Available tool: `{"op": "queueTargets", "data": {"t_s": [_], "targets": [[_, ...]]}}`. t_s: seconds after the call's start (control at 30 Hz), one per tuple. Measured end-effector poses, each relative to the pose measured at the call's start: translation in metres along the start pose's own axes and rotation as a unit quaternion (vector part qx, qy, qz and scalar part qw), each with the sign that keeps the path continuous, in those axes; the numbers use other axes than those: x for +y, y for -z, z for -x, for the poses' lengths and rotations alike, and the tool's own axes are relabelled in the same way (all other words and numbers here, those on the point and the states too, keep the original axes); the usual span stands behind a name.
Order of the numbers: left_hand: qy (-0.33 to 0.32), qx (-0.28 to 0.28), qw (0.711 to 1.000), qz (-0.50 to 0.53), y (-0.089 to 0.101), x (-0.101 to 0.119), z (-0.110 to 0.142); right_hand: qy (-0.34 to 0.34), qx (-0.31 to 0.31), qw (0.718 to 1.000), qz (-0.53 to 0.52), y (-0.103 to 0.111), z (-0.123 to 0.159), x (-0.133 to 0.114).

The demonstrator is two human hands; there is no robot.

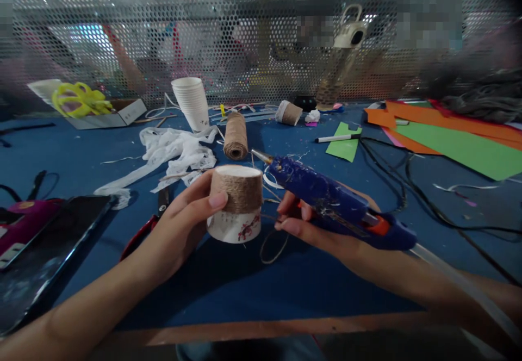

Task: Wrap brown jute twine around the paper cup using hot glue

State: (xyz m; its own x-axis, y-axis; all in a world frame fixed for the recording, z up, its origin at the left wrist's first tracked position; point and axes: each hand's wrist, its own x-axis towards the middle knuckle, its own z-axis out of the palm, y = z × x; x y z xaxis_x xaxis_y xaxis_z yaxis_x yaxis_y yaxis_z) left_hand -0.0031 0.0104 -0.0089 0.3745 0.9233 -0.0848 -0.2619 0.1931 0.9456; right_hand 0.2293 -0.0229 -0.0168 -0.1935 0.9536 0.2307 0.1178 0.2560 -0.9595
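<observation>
My left hand (193, 209) grips a white paper cup (230, 228) from its left side, thumb across the front. Brown twine (240, 195) is wound round the cup's upper half; a red floral print shows on the bare lower part. A blue hot glue gun (330, 195) rests in my right hand (302, 222), its metal nozzle pointing left, just above and beside the cup's rim. The right thumb and fingertips also pinch a loose strand of twine that runs from the cup and loops below. Behind the cup lies a roll of twine (235, 135).
White lace ribbon (175, 151) lies left of the twine roll, before stacked paper cups (191, 103). Red-handled scissors (141, 236) and a phone (57, 252) are at left. Coloured paper (460, 143), a marker (336, 138) and black cables (424, 203) lie at right. Perforated metal stands behind.
</observation>
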Motion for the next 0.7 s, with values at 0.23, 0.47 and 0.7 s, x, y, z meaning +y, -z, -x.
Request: {"op": "queueTargets", "data": {"t_s": [0.23, 0.47, 0.7], "targets": [[-0.026, -0.022, 0.998, 0.044, -0.003, 0.003, 0.000, 0.032, -0.018, 0.998, 0.043, 0.001, 0.001, -0.004], [-0.031, -0.013, 0.997, 0.067, -0.004, 0.007, 0.001, 0.120, -0.066, 0.983, 0.125, 0.007, 0.001, -0.008], [-0.049, -0.017, 0.995, 0.083, -0.003, 0.009, 0.002, 0.082, -0.043, 0.979, 0.184, 0.005, 0.002, -0.015]]}}
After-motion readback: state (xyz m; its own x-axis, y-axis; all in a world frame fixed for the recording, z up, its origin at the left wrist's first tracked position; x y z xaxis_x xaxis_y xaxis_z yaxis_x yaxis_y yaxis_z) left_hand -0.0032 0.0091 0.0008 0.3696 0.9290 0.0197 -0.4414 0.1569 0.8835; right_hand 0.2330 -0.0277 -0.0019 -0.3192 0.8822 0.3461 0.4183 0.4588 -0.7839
